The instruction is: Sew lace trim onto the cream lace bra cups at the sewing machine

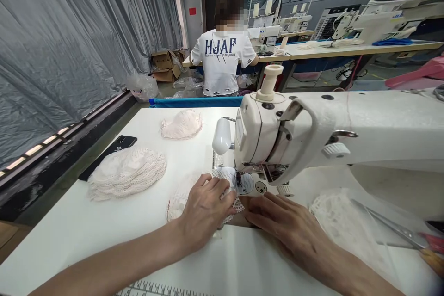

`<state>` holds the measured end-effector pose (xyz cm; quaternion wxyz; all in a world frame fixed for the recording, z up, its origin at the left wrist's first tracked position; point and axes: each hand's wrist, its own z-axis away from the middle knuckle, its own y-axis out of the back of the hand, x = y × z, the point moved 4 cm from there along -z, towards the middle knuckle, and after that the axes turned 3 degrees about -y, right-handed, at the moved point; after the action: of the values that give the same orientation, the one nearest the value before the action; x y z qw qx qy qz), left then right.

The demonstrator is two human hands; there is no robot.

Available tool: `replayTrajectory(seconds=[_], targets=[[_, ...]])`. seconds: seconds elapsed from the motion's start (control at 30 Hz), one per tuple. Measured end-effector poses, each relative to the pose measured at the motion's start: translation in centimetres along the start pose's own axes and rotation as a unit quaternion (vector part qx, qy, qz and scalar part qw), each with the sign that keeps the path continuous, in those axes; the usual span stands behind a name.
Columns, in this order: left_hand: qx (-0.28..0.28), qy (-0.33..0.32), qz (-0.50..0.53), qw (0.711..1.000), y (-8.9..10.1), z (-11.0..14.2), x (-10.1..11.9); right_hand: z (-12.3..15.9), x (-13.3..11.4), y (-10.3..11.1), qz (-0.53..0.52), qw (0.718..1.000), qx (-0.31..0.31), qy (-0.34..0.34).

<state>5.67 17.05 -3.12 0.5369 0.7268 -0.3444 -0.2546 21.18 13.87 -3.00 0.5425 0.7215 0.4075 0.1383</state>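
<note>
My left hand (210,210) is closed on a white lace piece (178,198), its fingers curled over the mesh edge just in front of the sewing machine's presser foot (239,179). Part of the lace lies hidden beneath the hand. My right hand (291,226) rests on the machine bed with its fingers stretched out to the left. Its fingertips come close to the lace's pointed corner, over a brown patch (243,217); the thumb is hidden. The white sewing machine (312,125) stands beyond both hands.
Left of me lie a stack of lace cups (128,171), a black phone (125,141) and a single pale cup (182,125). To the right are more lace (342,217) and scissors (391,224). A ruler (163,290) marks the front. A person (222,55) sits ahead.
</note>
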Motion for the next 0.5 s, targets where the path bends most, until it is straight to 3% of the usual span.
replayTrajectory(seconds=[0.5], targets=[[0.013,0.008,0.015,1.0,0.1,-0.3,0.0,-0.2,-1.2,0.2,0.066,0.995,0.041,0.055]])
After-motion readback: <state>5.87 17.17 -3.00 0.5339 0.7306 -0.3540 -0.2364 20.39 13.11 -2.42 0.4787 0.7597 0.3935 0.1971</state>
